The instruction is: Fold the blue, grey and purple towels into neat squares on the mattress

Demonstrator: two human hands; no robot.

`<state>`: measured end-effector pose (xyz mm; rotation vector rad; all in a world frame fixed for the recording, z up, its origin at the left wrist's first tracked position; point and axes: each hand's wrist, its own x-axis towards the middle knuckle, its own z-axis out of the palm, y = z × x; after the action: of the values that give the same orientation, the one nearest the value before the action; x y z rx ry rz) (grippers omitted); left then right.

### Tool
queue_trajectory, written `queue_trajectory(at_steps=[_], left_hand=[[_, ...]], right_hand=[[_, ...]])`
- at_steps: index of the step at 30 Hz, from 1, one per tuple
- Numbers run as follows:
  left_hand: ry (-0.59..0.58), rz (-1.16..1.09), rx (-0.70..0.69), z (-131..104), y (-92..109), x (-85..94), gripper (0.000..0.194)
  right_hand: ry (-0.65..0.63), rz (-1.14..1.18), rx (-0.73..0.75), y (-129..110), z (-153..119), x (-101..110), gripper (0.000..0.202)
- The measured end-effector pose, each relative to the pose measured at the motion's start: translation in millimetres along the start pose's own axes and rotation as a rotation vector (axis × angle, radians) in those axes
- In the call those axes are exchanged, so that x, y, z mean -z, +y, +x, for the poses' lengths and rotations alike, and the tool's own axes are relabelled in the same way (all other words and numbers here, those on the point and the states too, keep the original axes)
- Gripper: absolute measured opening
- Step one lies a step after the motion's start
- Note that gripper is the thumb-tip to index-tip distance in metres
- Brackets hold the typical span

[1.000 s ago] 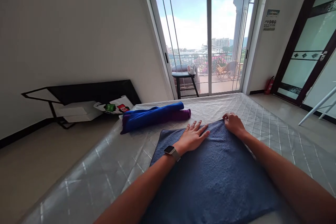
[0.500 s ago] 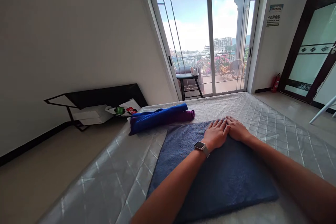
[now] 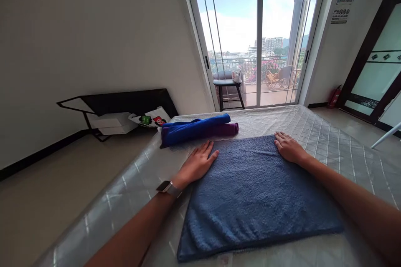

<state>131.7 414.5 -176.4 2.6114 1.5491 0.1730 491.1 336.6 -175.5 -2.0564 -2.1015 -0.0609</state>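
Note:
A blue-grey towel lies spread flat on the quilted mattress. My left hand, with a watch on the wrist, rests palm down at the towel's far left corner, fingers stretched out. At the far right corner my right hand lies flat on the towel's edge, its fingers extended. Just beyond my left hand sits a bright blue rolled cloth, touching a purple rolled cloth beside it. Neither hand grips anything.
Left of the mattress, a black-framed stand holds a white box and a printed bag. Past the far edge are a black stool and glass sliding doors. A fire extinguisher stands at the right wall.
My left hand has moved left, away from my right hand, to the towel's far left corner. My right hand stays near the far right corner. The view has shifted slightly.

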Motion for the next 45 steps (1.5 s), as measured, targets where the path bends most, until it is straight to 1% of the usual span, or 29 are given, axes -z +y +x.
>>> queue_trajectory(at_steps=[3, 6, 7, 9, 11, 12, 13, 15, 17, 19, 20, 21, 22, 23, 24, 26, 28, 30, 32, 33, 34, 35, 36, 37, 38, 40, 42, 43, 45], left_hand=[[0.006, 0.025, -0.028, 0, 7, -1.9, 0.073], [0.005, 0.040, -0.044, -1, 11, -0.9, 0.070], [0.010, 0.046, -0.045, -2, 10, 0.6, 0.069], [0.049, 0.066, -0.037, -6, 12, 6.3, 0.064], [0.116, 0.090, -0.034, -12, 24, 16.0, 0.060], [0.141, 0.090, -0.055, -16, 36, 21.5, 0.059], [0.153, 0.076, -0.091, -20, 53, 26.5, 0.059], [0.117, 0.002, -0.214, -30, 97, 31.6, 0.062], [0.061, -0.085, -0.361, -41, 146, 27.7, 0.064], [0.014, -0.137, -0.475, -52, 185, 17.4, 0.068], [-0.005, -0.159, -0.506, -58, 197, 11.6, 0.072], [-0.019, -0.175, -0.521, -63, 204, 6.5, 0.074], [-0.029, -0.186, -0.525, -69, 206, 2.4, 0.075], [-0.037, -0.189, -0.525, -75, 202, -0.3, 0.074], [-0.040, -0.182, -0.523, -81, 194, -1.6, 0.071], [-0.036, -0.142, -0.516, -95, 167, -0.3, 0.063], [-0.042, -0.089, -0.492, -107, 128, 5.0, 0.058], [-0.081, -0.052, -0.449, -113, 81, 12.1, 0.054], [-0.107, -0.047, -0.373, -112, 31, 18.5, 0.052], [-0.075, -0.055, -0.311, -110, 7, 20.5, 0.052], [-0.010, -0.065, -0.233, -106, -15, 21.5, 0.053], [0.072, -0.072, -0.152, -103, -33, 21.4, 0.054], [0.157, -0.075, -0.077, -100, -47, 20.3, 0.056], [0.223, -0.075, -0.021, -97, -57, 18.8, 0.058], [0.257, -0.075, 0.012, -96, -62, 17.3, 0.059], [0.245, -0.089, 0.025, -95, -62, 16.2, 0.059], [0.199, -0.122, 0.013, -97, -55, 18.6, 0.059], [0.184, -0.136, 0.010, -97, -51, 20.6, 0.059], [0.178, -0.150, 0.013, -98, -46, 24.1, 0.059]], right_hand=[[0.028, -0.048, -0.028, -7, -10, 9, 0.058], [0.056, -0.078, 0.041, -16, -33, 13, 0.060], [0.055, -0.074, 0.064, -18, -42, 12, 0.060], [0.030, -0.050, 0.063, -20, -56, 7, 0.063], [-0.006, -0.027, 0.032, -22, -64, 2, 0.066], [-0.017, -0.018, 0.022, -22, -66, -1, 0.066], [-0.023, -0.010, 0.018, -23, -66, -2, 0.065], [-0.023, 0.000, 0.012, -24, -65, -4, 0.065], [-0.013, -0.004, 0.022, -25, -64, -4, 0.064], [0.004, -0.019, 0.056, -23, -64, -4, 0.061], [0.015, -0.024, 0.073, -22, -64, -5, 0.061], [0.025, -0.028, 0.085, -21, -64, -6, 0.060], [0.031, -0.029, 0.089, -20, -64, -6, 0.061], [0.034, -0.027, 0.085, -19, -64, -7, 0.061], [0.035, -0.022, 0.076, -19, -64, -7, 0.062], [0.023, -0.006, 0.054, -20, -64, -5, 0.063], [0.005, 0.018, 0.039, -22, -64, -4, 0.065], [-0.003, 0.038, 0.038, -23, -63, -3, 0.065], [0.009, 0.048, 0.039, -21, -62, -4, 0.065], [0.016, 0.048, 0.035, -20, -62, -5, 0.064], [0.020, 0.043, 0.029, -18, -62, -5, 0.064], [0.019, 0.033, 0.022, -17, -63, -5, 0.063], [0.018, 0.014, 0.018, -16, -64, -3, 0.062], [0.024, -0.017, 0.016, -17, -65, -1, 0.060], [0.045, -0.059, 0.019, -20, -66, 3, 0.058], [0.121, -0.152, 0.034, -35, -70, 10, 0.053], [0.156, -0.197, 0.061, -59, -73, 16, 0.050], [0.128, -0.188, 0.076, -73, -74, 17, 0.050], [0.004, -0.129, 0.096, -99, -76, 16, 0.053]])
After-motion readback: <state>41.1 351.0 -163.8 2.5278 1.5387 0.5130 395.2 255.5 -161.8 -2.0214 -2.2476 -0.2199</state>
